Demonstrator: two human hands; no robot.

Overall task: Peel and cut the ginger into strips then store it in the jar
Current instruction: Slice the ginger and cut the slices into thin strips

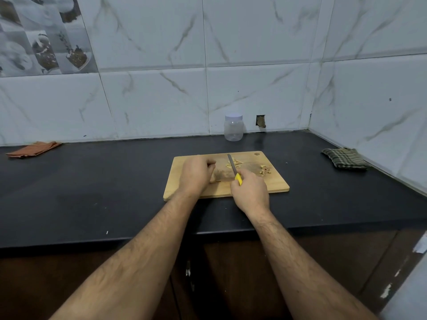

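Both bare forearms reach forward over the black counter (92,181) to the wooden cutting board (275,183), where the left hand (196,173) lies knuckles-up with fingers curled, though whether it holds the ginger is hidden beneath it. Just beside it, the right hand (250,192) grips the yellow handle of a knife (233,168), its blade angled away across the board beside a small heap of pale ginger strips (234,163), with a clump of peelings (265,169) near the board's right end. Behind the board, well apart from it, the clear plastic jar (233,128) stands upright against the tiled wall with its lid on and nothing visible inside.
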